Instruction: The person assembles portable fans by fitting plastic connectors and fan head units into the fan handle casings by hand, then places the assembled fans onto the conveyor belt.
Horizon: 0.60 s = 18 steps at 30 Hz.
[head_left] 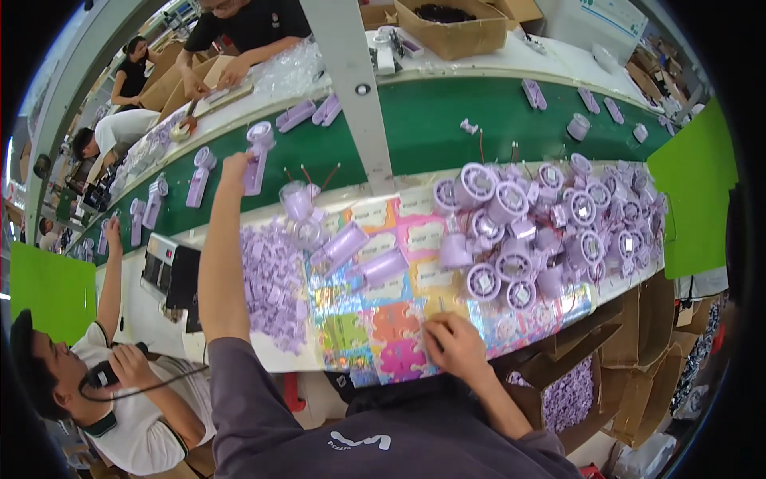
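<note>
Bare green belt (pixel 323 148) lies between the left hand (pixel 234 169) and the grey post (pixel 353 88); the post bars a straight sideways reach, and bare belt resumes beyond it. At the belt's near edge, thin red wires (pixel 330 175) rise beside a lilac housing (pixel 298 200), obstructing a low pass. Flat printed sheets (pixel 421 209) leave a lane from the right hand (pixel 455 343) towards the post, with two lilac cylinders (pixel 384 267) on its left and heaped round housings (pixel 509 201) on its right. The heap obstructs the right-hand tabletop; a green panel (pixel 694 199) closes its end.
</note>
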Each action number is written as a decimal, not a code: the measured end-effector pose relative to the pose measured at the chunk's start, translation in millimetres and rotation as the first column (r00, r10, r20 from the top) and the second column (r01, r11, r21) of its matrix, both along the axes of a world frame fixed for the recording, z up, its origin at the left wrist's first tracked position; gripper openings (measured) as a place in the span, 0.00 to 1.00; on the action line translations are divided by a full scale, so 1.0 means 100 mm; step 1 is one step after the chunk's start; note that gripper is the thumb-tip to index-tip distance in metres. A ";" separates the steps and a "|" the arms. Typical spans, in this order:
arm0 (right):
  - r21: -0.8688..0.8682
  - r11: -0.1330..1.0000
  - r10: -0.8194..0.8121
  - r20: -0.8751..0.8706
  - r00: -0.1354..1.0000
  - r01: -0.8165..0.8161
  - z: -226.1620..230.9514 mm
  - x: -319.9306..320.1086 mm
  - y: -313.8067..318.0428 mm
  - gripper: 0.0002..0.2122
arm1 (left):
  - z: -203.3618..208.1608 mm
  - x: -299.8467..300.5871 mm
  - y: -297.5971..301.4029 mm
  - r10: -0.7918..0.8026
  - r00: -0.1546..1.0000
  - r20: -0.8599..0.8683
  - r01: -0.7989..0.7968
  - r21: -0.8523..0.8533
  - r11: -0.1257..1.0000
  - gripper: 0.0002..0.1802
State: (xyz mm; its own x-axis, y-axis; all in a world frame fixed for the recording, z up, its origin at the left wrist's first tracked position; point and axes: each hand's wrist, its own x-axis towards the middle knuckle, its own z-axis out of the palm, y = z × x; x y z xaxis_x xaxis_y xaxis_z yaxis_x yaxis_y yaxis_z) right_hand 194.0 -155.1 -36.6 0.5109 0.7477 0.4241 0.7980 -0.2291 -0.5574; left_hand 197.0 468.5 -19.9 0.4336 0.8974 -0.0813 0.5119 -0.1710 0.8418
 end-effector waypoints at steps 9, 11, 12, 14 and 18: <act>-0.049 0.995 -0.080 0.041 0.996 0.082 -0.05 0.05 -0.07 0.09 | -0.25 0.64 -0.19 0.408 0.886 -0.220 -0.128 0.729 0.672 0.22; -0.054 0.996 -0.074 0.046 0.996 0.076 -0.04 0.06 -0.07 0.09 | 0.04 0.90 -0.24 0.230 0.958 -0.170 0.012 0.828 0.561 0.24; -0.042 0.998 -0.054 0.050 0.997 0.056 -0.04 0.06 -0.04 0.09 | 0.15 0.98 -0.13 0.110 0.970 -0.216 0.126 0.837 0.533 0.25; -0.030 0.999 -0.033 0.027 0.999 0.034 -0.03 0.08 -0.03 0.10 | -0.08 1.13 0.28 -0.121 0.971 -0.208 0.237 0.912 0.335 0.24; -0.050 0.998 -0.047 0.021 0.999 0.048 -0.06 0.09 -0.06 0.13 | -0.49 1.82 0.26 -0.069 0.883 -0.464 0.318 0.484 0.815 0.31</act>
